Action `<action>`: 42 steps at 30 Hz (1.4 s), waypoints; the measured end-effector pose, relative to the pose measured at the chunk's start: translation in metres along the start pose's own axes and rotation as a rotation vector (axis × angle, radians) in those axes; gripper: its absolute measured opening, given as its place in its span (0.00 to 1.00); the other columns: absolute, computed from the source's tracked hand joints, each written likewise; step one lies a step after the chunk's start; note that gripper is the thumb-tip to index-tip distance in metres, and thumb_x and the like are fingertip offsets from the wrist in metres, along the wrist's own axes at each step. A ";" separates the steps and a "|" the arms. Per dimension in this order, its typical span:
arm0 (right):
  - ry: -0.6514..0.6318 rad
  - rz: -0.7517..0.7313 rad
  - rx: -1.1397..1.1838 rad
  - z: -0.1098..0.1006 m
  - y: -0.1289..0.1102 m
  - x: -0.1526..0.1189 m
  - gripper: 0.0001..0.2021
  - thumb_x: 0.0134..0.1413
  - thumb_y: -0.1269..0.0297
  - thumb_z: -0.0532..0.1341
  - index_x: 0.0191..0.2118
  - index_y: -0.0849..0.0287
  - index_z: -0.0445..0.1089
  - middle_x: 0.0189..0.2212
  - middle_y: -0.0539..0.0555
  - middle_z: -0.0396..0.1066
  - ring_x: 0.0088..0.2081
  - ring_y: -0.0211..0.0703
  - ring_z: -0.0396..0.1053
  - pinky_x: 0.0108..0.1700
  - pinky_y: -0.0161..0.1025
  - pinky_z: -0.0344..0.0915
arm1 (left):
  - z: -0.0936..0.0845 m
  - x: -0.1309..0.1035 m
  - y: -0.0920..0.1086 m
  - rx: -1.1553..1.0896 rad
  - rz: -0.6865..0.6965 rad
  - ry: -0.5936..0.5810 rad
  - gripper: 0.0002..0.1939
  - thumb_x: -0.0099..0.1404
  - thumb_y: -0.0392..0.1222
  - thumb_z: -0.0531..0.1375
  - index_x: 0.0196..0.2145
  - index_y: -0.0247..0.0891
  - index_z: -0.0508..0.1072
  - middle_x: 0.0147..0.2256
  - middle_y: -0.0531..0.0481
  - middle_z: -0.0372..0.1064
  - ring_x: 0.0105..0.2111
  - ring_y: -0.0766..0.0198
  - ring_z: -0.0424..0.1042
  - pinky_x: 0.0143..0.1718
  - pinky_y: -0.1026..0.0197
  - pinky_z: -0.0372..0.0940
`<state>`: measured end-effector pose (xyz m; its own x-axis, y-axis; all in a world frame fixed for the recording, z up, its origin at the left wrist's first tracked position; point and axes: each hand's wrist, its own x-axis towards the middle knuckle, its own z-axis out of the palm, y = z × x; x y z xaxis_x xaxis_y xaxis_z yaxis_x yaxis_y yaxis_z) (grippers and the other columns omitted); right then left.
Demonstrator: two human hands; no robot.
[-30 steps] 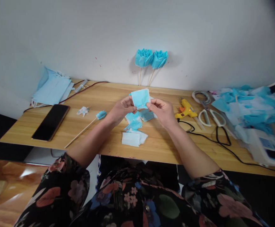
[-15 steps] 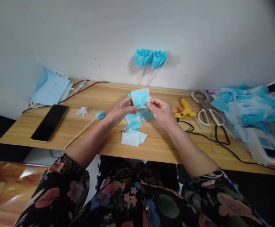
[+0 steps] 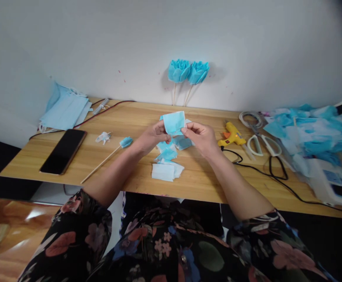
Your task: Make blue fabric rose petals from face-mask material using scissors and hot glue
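Note:
Between my two hands a light-blue square of mask fabric [image 3: 175, 122] is held up above the table. My left hand [image 3: 156, 135] pinches its left side, with the fingertips partly hidden behind it. At the lower right edge, the thumb and fingers of my right hand [image 3: 199, 136] are closed on the same piece. Below lie several cut fabric pieces [image 3: 162, 172], blue and white, in a loose heap. Left of my left forearm rests a wooden stick [image 3: 102, 165] tipped with a small blue bud [image 3: 126, 141].
Two blue fabric flowers [image 3: 179, 71] on sticks lean against the wall. To the right are a yellow glue gun [image 3: 232, 135], scissors [image 3: 259, 141], a cable and a fabric pile [image 3: 318, 127]. A phone [image 3: 63, 152] and face masks [image 3: 65, 111] lie left.
The fabric square's upper left corner now looks folded or tilted a little more. Both hands stay nearly in place; the whole view has shifted very slightly.

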<state>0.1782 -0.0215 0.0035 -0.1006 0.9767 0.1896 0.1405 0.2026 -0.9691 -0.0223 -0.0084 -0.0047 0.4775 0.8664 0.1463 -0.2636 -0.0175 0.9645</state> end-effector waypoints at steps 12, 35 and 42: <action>-0.019 -0.056 -0.062 -0.012 -0.003 0.003 0.09 0.49 0.57 0.68 0.30 0.57 0.78 0.26 0.48 0.69 0.28 0.36 0.61 0.32 0.36 0.59 | -0.002 0.000 0.003 -0.018 -0.020 -0.044 0.17 0.52 0.37 0.70 0.41 0.37 0.76 0.32 0.51 0.72 0.28 0.68 0.69 0.34 0.60 0.65; -0.020 -0.007 -0.045 -0.008 0.000 0.005 0.11 0.47 0.54 0.68 0.30 0.58 0.76 0.24 0.47 0.67 0.27 0.34 0.60 0.31 0.34 0.58 | -0.001 0.000 0.000 -0.002 -0.072 0.034 0.17 0.54 0.41 0.69 0.41 0.36 0.73 0.30 0.52 0.70 0.28 0.67 0.70 0.33 0.61 0.64; -0.017 0.001 -0.026 -0.007 0.001 0.004 0.11 0.47 0.55 0.68 0.30 0.58 0.77 0.24 0.47 0.67 0.27 0.34 0.59 0.31 0.35 0.56 | -0.003 0.001 0.000 0.035 -0.067 0.033 0.17 0.53 0.37 0.66 0.42 0.35 0.74 0.29 0.50 0.72 0.28 0.67 0.70 0.34 0.61 0.65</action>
<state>0.1846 -0.0169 0.0044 -0.1167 0.9756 0.1858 0.1661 0.2036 -0.9649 -0.0244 -0.0064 -0.0052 0.4648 0.8823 0.0747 -0.2026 0.0238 0.9790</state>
